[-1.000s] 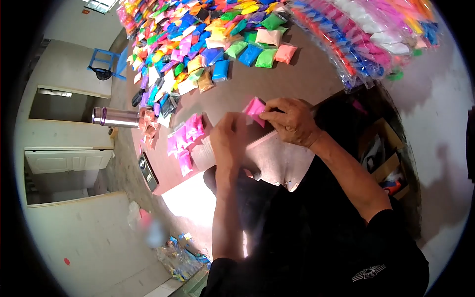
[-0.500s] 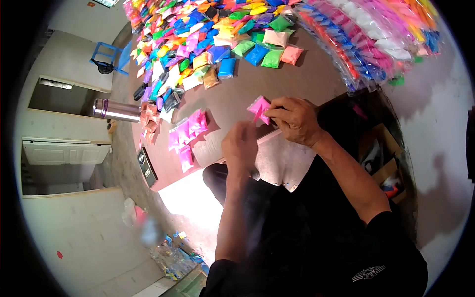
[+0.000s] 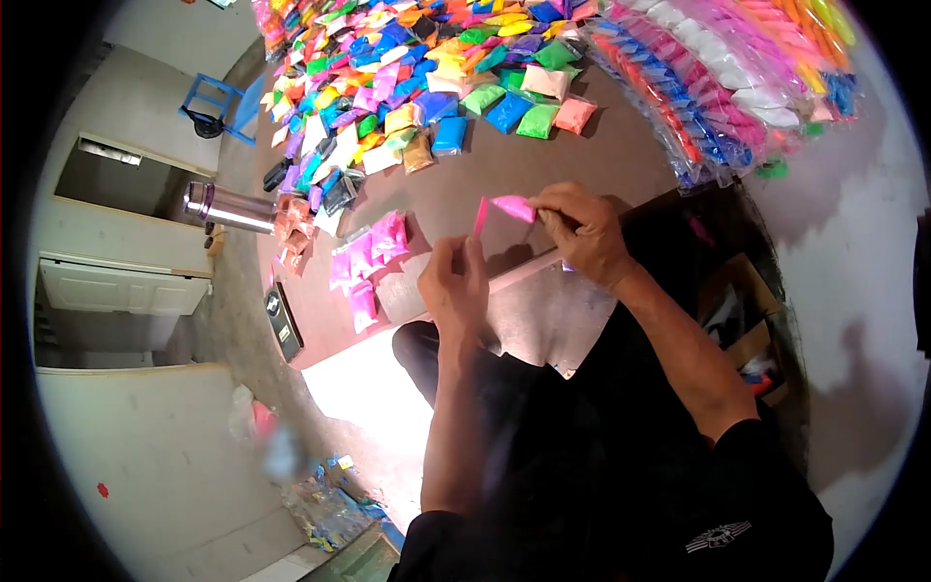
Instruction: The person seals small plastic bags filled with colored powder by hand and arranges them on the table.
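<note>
My right hand (image 3: 584,233) pinches the right end of a small pink packet (image 3: 514,207) above the table's near edge. Just left of it, my left hand (image 3: 456,281) is closed on a thin pink strip (image 3: 481,216) that stands up from the fingertips. Whether the strip is joined to the packet I cannot tell. Several pink packets (image 3: 363,254) lie on the table (image 3: 456,199) to the left of my left hand.
Many coloured packets (image 3: 407,92) cover the table's far side. Long clear bags of packets (image 3: 698,87) lie at the right. A metal flask (image 3: 233,209) and a black object (image 3: 283,322) are at the left. Open boxes (image 3: 742,291) stand at lower right.
A pink strip now stands up from my left hand, which has moved a little leftward, away from the packet. In my right hand the packet has tilted to lie more sideways.
</note>
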A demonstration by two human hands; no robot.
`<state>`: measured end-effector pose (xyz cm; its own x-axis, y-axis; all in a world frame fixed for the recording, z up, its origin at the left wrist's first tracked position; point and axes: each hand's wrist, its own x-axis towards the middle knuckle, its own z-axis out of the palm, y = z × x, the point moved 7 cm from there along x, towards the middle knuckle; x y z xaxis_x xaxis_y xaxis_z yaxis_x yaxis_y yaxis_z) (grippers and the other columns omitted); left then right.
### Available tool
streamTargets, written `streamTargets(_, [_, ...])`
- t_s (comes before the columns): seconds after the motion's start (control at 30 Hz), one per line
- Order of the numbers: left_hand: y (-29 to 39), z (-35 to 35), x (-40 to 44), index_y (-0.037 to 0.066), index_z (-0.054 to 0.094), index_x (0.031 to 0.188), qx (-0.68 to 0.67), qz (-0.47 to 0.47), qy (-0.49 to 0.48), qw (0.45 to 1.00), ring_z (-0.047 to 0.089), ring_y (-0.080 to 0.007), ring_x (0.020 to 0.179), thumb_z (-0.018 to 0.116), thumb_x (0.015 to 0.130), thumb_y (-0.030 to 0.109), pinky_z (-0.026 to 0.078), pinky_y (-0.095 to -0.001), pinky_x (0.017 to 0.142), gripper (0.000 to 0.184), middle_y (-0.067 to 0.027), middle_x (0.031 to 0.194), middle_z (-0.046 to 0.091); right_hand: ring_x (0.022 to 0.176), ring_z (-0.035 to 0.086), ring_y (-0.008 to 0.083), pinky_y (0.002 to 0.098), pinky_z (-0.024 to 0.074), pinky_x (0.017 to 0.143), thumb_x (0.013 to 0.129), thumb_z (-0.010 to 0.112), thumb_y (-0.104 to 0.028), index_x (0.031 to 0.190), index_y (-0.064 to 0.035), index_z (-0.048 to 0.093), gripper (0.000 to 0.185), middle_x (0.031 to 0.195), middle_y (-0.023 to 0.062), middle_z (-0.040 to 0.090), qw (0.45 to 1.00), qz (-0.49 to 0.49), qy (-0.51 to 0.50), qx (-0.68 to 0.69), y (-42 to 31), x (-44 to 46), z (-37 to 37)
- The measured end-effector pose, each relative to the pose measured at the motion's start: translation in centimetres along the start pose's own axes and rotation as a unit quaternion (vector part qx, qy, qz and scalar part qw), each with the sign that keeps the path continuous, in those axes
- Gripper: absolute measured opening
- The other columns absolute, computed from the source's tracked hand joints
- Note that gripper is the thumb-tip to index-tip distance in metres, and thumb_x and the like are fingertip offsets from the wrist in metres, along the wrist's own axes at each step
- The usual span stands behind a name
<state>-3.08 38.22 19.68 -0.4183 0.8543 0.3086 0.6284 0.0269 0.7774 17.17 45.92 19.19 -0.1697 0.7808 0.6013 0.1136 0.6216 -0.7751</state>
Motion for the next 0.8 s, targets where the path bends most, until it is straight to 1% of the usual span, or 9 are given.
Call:
streamTargets(0.03, [0.5, -0.2, -0.2, -0.001, 0.069, 0.092, -0.03, -0.011, 0.009, 0.999, 0.056, -0.011, 0.061, 0.071, 0.094, 0.012, 0.046, -0.0279, 0.059, 0.013, -0.0065, 0.065, 0.059, 0.082, 0.068, 0.0218, 0.031, 0.0537, 0.071, 0.089, 0.067, 0.001, 0.102, -0.007, 0.074, 0.017, 0.095, 0.0073, 0.069, 1.0, 0.0, -0.003, -0.001, -0.1, 0.0, 0.1])
streamTargets(0.1, [1.0, 0.1, -0.6, 0.0, 0.069, 0.092, -0.061, -0.022, 0.019, 0.998, 0.056, -0.0104, 0.061, 0.071, 0.094, 0.012, 0.045, -0.0275, 0.059, 0.013, -0.0061, 0.065, 0.059, 0.078, 0.067, 0.0148, 0.0283, 0.0526, 0.07, 0.093, 0.067, -0.002, 0.105, -0.0028, 0.072, 0.013, 0.092, 0.0075, 0.07, 0.984, 0.134, 0.04, 0.113, 1.4, -0.6, -0.2])
streamTargets(0.23, [1.6, 1.9, -1.0, -0.002, 0.069, 0.094, -0.061, 0.003, -0.008, 0.998, 0.055, -0.01, 0.063, 0.07, 0.097, 0.014, 0.045, -0.0265, 0.06, 0.016, -0.0053, 0.069, 0.062, 0.075, 0.065, 0.0107, 0.0281, 0.0526, 0.068, 0.094, 0.069, -0.007, 0.106, -0.0014, 0.071, 0.014, 0.087, 0.0054, 0.071, 0.958, 0.252, 0.014, 0.139, 2.2, -2.1, 0.4])
streamTargets(0.33, [1.4, 3.4, -1.1, -0.004, 0.068, 0.097, -0.052, 0.022, -0.038, 0.998, 0.053, -0.0076, 0.065, 0.07, 0.098, 0.014, 0.045, -0.0247, 0.061, 0.018, -0.0033, 0.072, 0.064, 0.071, 0.068, 0.0171, 0.0306, 0.0543, 0.068, 0.093, 0.069, -0.01, 0.106, -0.0014, 0.071, 0.015, 0.082, 0.0088, 0.072, 0.968, 0.238, 0.022, 0.083, 1.2, -2.1, -0.2])
streamTargets(0.4, [1.2, 4.1, -0.9, -0.004, 0.069, 0.097, -0.033, 0.052, -0.035, 0.997, 0.055, -0.0088, 0.065, 0.071, 0.097, 0.013, 0.047, -0.0265, 0.062, 0.017, -0.0057, 0.071, 0.066, 0.068, 0.068, 0.0263, 0.0346, 0.0559, 0.068, 0.091, 0.071, -0.013, 0.104, -0.0029, 0.071, 0.016, 0.086, 0.0109, 0.07, 0.976, 0.184, -0.002, -0.112, 0.1, -1.7, -1.1])
streamTargets(0.53, [1.8, 4.4, -0.7, -0.003, 0.069, 0.095, -0.02, 0.068, -0.047, 0.996, 0.058, -0.0102, 0.063, 0.072, 0.096, 0.011, 0.049, -0.0279, 0.061, 0.014, -0.0084, 0.071, 0.067, 0.075, 0.067, 0.0318, 0.0388, 0.0567, 0.071, 0.086, 0.074, -0.015, 0.102, -0.0051, 0.071, 0.019, 0.092, 0.0107, 0.067, 0.966, 0.156, 0.022, -0.205, -1.4, -1.1, -2.6])
streamTargets(0.6, [2.0, 4.5, -0.7, 0.003, 0.069, 0.092, -0.032, 0.057, -0.052, 0.996, 0.07, -0.0299, 0.067, 0.074, 0.092, 0.01, 0.053, -0.0381, 0.062, 0.009, -0.0162, 0.077, 0.07, 0.084, 0.069, 0.0272, 0.0366, 0.0564, 0.073, 0.083, 0.078, -0.01, 0.102, -0.0066, 0.073, 0.02, 0.1, 0.0076, 0.067, 0.979, -0.004, 0.003, -0.205, -2.9, -0.3, -2.2])
streamTargets(0.73, [2.5, 4.8, -1.0, 0.003, 0.069, 0.091, -0.041, 0.055, -0.064, 0.996, 0.07, -0.0328, 0.068, 0.073, 0.091, 0.01, 0.053, -0.0397, 0.062, 0.008, -0.0169, 0.078, 0.07, 0.089, 0.068, 0.0261, 0.0359, 0.0559, 0.077, 0.08, 0.08, -0.009, 0.097, -0.0082, 0.074, 0.018, 0.098, 0.0047, 0.067, 0.977, -0.035, -0.04, -0.206, -2.0, -0.8, -0.9])
streamTargets(0.8, [2.6, 4.9, -0.5, 0.004, 0.068, 0.089, 0.03, 0.08, -0.079, 0.993, 0.069, -0.0367, 0.069, 0.071, 0.091, 0.01, 0.053, -0.0429, 0.063, 0.007, -0.018, 0.081, 0.07, 0.086, 0.067, 0.0252, 0.0362, 0.0557, 0.079, 0.079, 0.08, -0.01, 0.096, -0.0094, 0.075, 0.018, 0.096, 0.0037, 0.067, 0.979, -0.033, -0.037, -0.197, -1.8, -0.8, -0.9])
